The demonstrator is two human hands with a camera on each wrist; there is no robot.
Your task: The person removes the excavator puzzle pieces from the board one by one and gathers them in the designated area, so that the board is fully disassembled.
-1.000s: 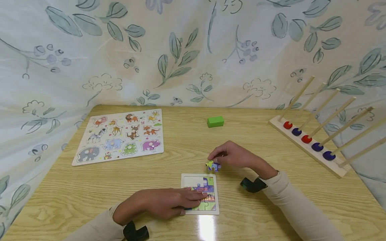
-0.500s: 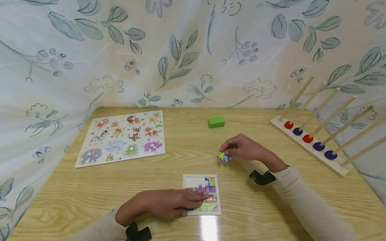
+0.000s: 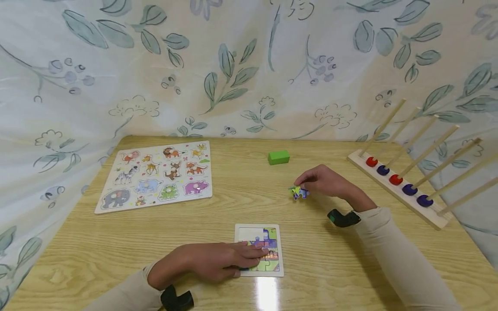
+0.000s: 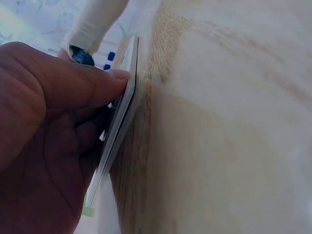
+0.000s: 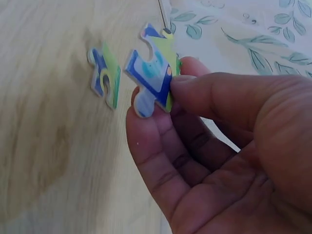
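My right hand point(image 3: 324, 181) pinches a jigsaw piece point(image 5: 155, 68) between thumb and fingers, a little above the table. Yellow-green and blue-purple, it has a rounded knob. Just beyond it, a second jigsaw piece point(image 5: 105, 75) in similar colours rests on the wood; from the head these two overlap and are hard to separate. My left hand point(image 3: 212, 261) rests with extended fingers across a small square jigsaw board point(image 3: 281, 259). In the left wrist view its thumb touches the board's edge. The board's upper left is bare white, while colourful pieces fill the right side; the hand hides part of it.
An animal peg puzzle board point(image 3: 163, 175) lies at the back left. A green block point(image 3: 278, 157) sits at the back centre. On the right stands a wooden peg rack point(image 3: 400, 188) with red and blue beads and tall rods. Patterned cloth point(image 3: 249, 69) hangs behind.
My right hand has moved right and farther back, away from the square jigsaw board, carrying the jigsaw piece. My left hand has stayed on the board.
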